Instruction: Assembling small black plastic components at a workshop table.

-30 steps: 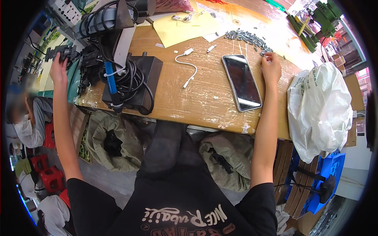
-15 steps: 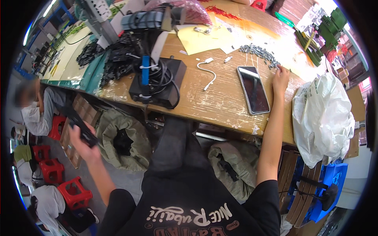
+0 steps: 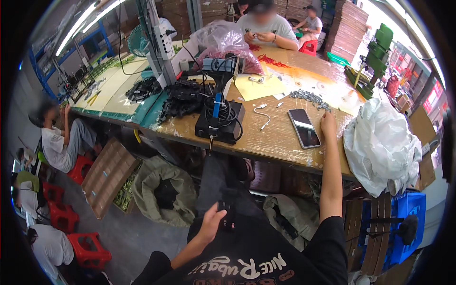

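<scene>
One black part (image 3: 228,214) in left hand (image 3: 212,223)

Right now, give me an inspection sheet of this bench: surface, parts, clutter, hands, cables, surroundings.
Surface: brown bench, glossy, pale streaks.
Job's things: black part in hand; small grey pieces piled at right; black parts heaped at left.
Clutter: phone; yellow sheet; white bag at the right end.
Hands: left hand grips the black part near the torso; right hand at the pile's near edge, grip unclear.
Cables: black cable coiled on a black box; short white cable loose.
Surroundings: co-worker across the bench; red stools at left; sacks below.
</scene>
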The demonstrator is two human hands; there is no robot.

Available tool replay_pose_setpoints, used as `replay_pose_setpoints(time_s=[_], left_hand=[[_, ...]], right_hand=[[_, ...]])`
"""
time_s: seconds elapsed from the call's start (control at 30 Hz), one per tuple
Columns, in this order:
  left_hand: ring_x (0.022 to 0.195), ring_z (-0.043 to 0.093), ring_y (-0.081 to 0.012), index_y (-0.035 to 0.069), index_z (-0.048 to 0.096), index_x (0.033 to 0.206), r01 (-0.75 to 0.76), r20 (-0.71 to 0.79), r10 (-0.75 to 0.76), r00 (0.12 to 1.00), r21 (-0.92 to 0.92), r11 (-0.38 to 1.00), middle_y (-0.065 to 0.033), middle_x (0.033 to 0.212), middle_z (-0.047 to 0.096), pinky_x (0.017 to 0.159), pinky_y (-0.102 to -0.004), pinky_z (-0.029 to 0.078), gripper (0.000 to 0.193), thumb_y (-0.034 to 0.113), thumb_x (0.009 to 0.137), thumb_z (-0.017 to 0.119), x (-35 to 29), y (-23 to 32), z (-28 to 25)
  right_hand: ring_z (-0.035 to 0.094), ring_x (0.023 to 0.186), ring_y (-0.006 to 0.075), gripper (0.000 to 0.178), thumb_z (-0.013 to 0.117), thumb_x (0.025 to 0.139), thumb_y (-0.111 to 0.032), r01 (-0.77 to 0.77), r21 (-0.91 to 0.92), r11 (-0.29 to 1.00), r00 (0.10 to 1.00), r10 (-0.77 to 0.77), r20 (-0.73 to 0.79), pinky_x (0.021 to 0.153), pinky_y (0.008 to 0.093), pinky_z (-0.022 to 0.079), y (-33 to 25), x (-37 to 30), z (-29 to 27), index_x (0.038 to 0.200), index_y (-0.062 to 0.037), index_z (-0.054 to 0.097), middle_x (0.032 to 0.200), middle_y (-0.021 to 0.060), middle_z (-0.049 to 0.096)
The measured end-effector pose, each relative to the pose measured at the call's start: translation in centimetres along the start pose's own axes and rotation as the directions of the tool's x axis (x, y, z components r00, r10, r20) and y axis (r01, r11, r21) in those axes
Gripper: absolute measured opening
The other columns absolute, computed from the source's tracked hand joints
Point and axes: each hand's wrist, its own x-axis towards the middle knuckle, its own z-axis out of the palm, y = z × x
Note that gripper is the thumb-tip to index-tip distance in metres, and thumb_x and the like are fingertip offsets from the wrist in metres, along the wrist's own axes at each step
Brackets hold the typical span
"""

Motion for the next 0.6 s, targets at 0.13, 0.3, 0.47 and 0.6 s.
replay_pose_setpoints(time_s=[0.13, 0.3, 0.47, 0.6], left_hand=[[0.058, 0.055, -0.0158, 0.002, 0.046, 0.091, 0.064, 0.056, -0.062, 0.997, -0.032, 0.997, -0.0079, 0.07, 0.054, 0.054, -0.027, 0.047, 0.017, 0.016, 0.084, 0.046, -1.6, -1.0, -0.1], [0.049, 0.051, -0.0124, 0.003, 0.047, 0.083, -0.075, 0.052, 0.072, 0.996, 0.068, 0.995, -0.0046, 0.062, 0.052, 0.047, -0.0234, 0.043, 0.012, 0.005, 0.078, 0.058, -1.9, -0.7, -0.3], [0.049, 0.051, -0.0104, 0.003, 0.046, 0.086, -0.158, 0.11, 0.147, 0.983, 0.101, 0.982, -0.0043, 0.065, 0.052, 0.043, -0.0229, 0.044, 0.018, 0.003, 0.076, 0.061, -2.4, -0.7, 0.7], [0.052, 0.05, -0.0067, 0.003, 0.045, 0.097, -0.18, 0.191, 0.16, 0.969, 0.09, 0.98, -0.0007, 0.073, 0.051, 0.045, -0.0206, 0.045, 0.027, 0.007, 0.076, 0.063, -3.6, -1.3, 1.3]], right_hand=[[0.057, 0.071, 0.0315, 0.009, 0.052, 0.073, -0.008, -0.009, 0.087, 0.996, 0.997, 0.003, 0.072, 0.065, 0.0377, 0.045, 3.5, -0.9, -1.4, 0.072, 0.0006, 0.055, 0.073, 0.0182, 0.058], [0.057, 0.061, 0.0199, 0.011, 0.057, 0.072, -0.01, 0.012, 0.392, 0.92, 0.984, 0.058, -0.167, 0.058, 0.03, 0.045, 0.6, -6.3, -5.5, 0.075, 0.0009, 0.057, 0.067, 0.0129, 0.059], [0.054, 0.064, 0.0114, 0.008, 0.055, 0.079, -0.007, -0.046, 0.925, 0.378, 0.987, 0.158, -0.015, 0.06, 0.0225, 0.044, -9.5, -18.3, -12.5, 0.083, 0.0007, 0.053, 0.07, 0.0054, 0.055], [0.053, 0.064, 0.0113, 0.003, 0.052, 0.08, -0.002, -0.154, 0.981, 0.117, 0.986, -0.042, 0.16, 0.061, 0.0223, 0.043, -15.8, -27.2, -15.4, 0.081, -0.0001, 0.05, 0.075, 0.0071, 0.055]])
